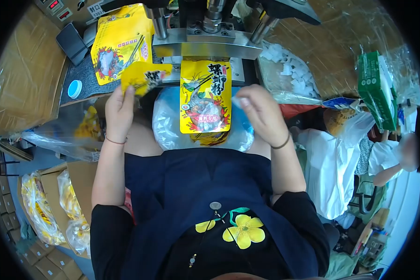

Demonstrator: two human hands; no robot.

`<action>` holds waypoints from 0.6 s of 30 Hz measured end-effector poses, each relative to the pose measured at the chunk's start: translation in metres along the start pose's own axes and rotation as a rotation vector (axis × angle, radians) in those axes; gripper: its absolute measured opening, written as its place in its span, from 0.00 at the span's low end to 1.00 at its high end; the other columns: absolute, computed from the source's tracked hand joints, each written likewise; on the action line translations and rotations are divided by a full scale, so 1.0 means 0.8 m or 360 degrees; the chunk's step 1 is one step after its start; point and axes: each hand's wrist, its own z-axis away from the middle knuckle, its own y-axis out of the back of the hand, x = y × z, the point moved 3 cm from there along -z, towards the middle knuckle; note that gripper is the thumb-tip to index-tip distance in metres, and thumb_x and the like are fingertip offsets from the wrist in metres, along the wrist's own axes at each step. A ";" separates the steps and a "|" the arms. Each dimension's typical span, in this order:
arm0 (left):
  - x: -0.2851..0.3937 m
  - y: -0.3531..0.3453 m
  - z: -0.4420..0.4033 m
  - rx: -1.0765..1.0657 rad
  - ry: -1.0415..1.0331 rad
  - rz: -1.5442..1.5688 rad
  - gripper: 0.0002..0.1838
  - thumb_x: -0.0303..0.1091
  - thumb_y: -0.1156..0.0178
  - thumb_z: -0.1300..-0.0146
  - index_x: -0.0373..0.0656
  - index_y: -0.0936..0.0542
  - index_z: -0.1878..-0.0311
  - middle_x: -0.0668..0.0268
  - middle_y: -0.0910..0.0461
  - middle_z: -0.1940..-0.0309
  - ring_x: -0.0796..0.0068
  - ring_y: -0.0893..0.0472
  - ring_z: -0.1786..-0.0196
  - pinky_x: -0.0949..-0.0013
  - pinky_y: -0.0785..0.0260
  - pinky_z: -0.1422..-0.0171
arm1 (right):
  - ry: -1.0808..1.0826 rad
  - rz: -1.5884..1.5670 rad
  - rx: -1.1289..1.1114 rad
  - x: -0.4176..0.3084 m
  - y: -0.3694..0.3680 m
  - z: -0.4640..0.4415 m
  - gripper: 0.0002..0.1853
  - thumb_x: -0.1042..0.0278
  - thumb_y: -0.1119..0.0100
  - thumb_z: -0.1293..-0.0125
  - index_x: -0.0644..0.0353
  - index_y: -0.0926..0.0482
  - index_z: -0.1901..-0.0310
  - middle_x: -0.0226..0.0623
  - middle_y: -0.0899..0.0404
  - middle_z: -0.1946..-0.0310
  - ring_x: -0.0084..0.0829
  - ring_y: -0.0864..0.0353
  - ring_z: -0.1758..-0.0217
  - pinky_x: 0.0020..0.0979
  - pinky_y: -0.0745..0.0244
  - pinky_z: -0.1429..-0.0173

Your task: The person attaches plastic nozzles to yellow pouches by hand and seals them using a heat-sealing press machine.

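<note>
My left hand (120,109) pinches a yellow printed pouch (143,79), which is bent and slightly blurred, left of the machine. Under the metal bar (207,41) of the sealing machine, another yellow pouch (205,98) hangs with its top edge at the bar, its printed front towards me. My right hand (265,114) is beside that pouch, fingers curled together. Something small and pale shows at its fingertips, too blurred to name. Below the hanging pouch, a clear plastic bag (165,123) sits at my lap with more yellow pouches partly visible in it.
A stack of yellow pouches (121,51) lies on the left of the bench, near a phone (72,43) and a white-blue cap (74,88). White scraps (291,70) lie at right, with a green box (377,91) beyond. An open carton (53,205) stands lower left. Another person's arm (387,175) shows far right.
</note>
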 end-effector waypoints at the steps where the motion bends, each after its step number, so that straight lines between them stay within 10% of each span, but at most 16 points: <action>1: 0.000 -0.006 0.005 -0.0029 0.0159 0.0447 0.11 0.32 0.35 0.28 0.37 0.16 0.47 0.64 0.13 0.61 0.78 0.18 0.60 0.73 0.26 0.51 | 0.0046 -0.0010 -0.0067 -0.005 -0.011 -0.003 0.07 0.69 0.44 0.27 0.63 0.21 0.54 0.46 0.19 0.60 0.50 0.19 0.55 0.43 0.25 0.49; 8: 0.076 -0.096 0.039 -0.0524 -0.0037 0.0181 0.10 0.32 0.34 0.28 0.34 0.14 0.55 0.68 0.14 0.68 0.85 0.20 0.67 0.75 0.27 0.62 | -0.0217 -0.0520 0.0371 -0.038 0.000 -0.045 0.07 0.71 0.34 0.32 0.61 0.17 0.55 0.42 0.17 0.63 0.40 0.18 0.59 0.35 0.23 0.52; 12: 0.095 -0.131 0.062 -0.0825 0.0639 0.1369 0.16 0.39 0.39 0.23 0.33 0.17 0.46 0.66 0.13 0.57 0.83 0.17 0.59 0.74 0.23 0.52 | 0.0102 -0.0008 0.0155 -0.029 0.002 -0.053 0.09 0.66 0.34 0.30 0.61 0.17 0.55 0.41 0.19 0.66 0.41 0.19 0.61 0.36 0.25 0.54; 18: 0.084 -0.163 0.074 -0.1001 0.0495 0.1154 0.18 0.39 0.42 0.21 0.33 0.18 0.43 0.66 0.13 0.52 0.84 0.18 0.51 0.74 0.24 0.44 | -0.0328 -0.0175 0.0196 -0.021 0.029 -0.033 0.09 0.65 0.36 0.28 0.63 0.17 0.59 0.41 0.17 0.68 0.39 0.17 0.63 0.33 0.24 0.57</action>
